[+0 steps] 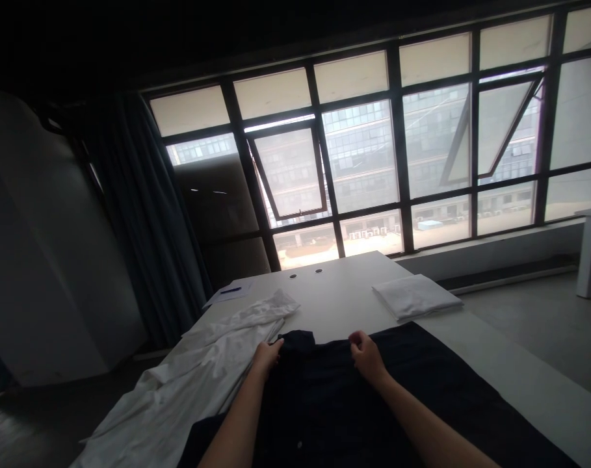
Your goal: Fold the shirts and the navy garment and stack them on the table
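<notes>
Far left, a dark curtain (149, 214) hanging beside the window. Along the near left edge of the white table (344, 292), a crumpled white garment (197, 383), bunched and spilling over the edge toward the floor. Beyond it, at the far left edge, a sheet of paper (222, 297) with a blue pen (231, 290) lying across it. Next, the left hand (267, 359), narrow and curled at the top edge of a dark navy garment (324, 403), just beside the white cloth; no telling whether pinching the fabric or only resting there. Likewise the right hand (368, 356), its fingers (356, 339) bunched at that same edge, with a stretch of dark cloth between the two hands. The dark garment spread across the near end of the table, hanging past its right edge. Beyond the right hand, a folded white garment (415, 296) near the table's right edge, a strip of white tabletop between it and the dark cloth. Far right, a separate white table (590, 247) well apart, by the window (363, 156).
</notes>
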`<act>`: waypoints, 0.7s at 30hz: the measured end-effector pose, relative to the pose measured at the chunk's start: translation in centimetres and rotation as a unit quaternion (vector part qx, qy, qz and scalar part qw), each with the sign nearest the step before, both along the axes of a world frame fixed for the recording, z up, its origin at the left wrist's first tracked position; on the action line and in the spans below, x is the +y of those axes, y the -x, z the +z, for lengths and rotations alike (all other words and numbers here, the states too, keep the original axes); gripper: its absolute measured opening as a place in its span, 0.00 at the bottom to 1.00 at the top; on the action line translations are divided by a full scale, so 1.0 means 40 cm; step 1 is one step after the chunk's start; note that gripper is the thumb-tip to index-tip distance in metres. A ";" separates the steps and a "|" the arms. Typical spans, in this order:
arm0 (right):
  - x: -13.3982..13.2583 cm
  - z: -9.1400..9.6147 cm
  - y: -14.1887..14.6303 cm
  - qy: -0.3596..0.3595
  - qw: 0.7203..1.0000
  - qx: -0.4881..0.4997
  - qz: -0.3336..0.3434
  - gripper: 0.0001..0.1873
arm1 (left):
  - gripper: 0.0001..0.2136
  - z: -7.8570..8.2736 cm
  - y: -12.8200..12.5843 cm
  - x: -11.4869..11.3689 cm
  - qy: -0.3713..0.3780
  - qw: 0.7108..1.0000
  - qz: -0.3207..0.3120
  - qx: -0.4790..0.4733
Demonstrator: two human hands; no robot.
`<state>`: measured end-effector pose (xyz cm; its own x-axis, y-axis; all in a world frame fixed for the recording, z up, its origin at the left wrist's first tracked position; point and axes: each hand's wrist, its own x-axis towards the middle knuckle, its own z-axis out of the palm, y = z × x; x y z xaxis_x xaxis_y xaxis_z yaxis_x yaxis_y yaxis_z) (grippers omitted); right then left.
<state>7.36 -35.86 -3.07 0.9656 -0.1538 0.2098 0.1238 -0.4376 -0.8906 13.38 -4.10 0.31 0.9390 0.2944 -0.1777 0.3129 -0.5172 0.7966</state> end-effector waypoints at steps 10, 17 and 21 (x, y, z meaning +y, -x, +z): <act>-0.012 -0.018 0.002 -0.118 0.992 0.007 0.047 0.07 | 0.18 0.040 -0.011 -0.013 0.100 0.995 0.019 -0.005; -0.010 -0.017 0.006 -0.113 0.992 0.010 0.059 0.07 | 0.15 0.076 0.034 -0.016 0.193 0.981 -0.021 -0.013; -0.009 -0.019 0.011 -0.101 0.993 0.002 0.064 0.07 | 0.14 0.074 0.050 -0.020 0.254 0.967 -0.006 -0.007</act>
<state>6.94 -36.23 -3.84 0.9806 -0.0690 0.1833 0.1630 -0.2317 -0.9590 11.39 -4.88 3.26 0.9449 0.1626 -0.2841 0.2972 -0.0620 0.9528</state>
